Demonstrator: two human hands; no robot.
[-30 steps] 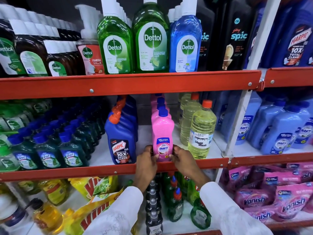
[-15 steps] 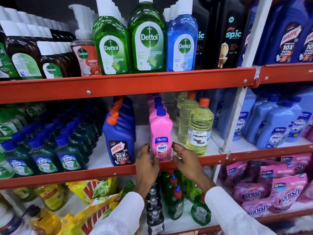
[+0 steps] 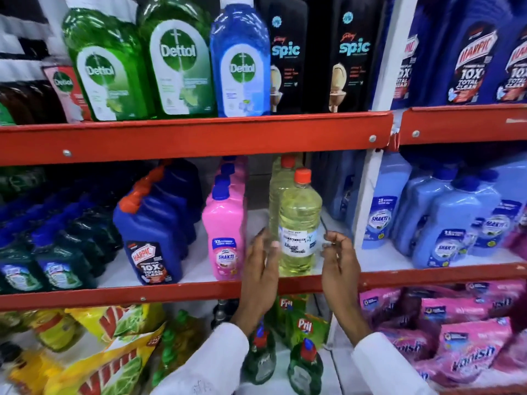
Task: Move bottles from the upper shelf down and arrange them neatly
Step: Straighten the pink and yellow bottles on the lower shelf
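Observation:
A clear bottle of yellow liquid with an orange cap stands at the front of the middle shelf. My left hand is open at its left side, fingers up beside the label. My right hand is open at its right side, fingertips near the label. Neither hand clearly grips it. A second yellow bottle stands behind it. To the left stands a row of pink Shakti bottles, then blue Harpic bottles. On the upper shelf stand green Dettol bottles and a blue Dettol bottle.
Black Spic bottles fill the upper shelf's right part. A white upright post divides the bays; light blue Shakti jugs sit to its right. Below are green Pril bottles, yellow Vim packs and pink Vanish packs.
Both hands have left the pink Shakti bottle and shifted right to either side of the yellow bottle. The view has moved closer and to the right.

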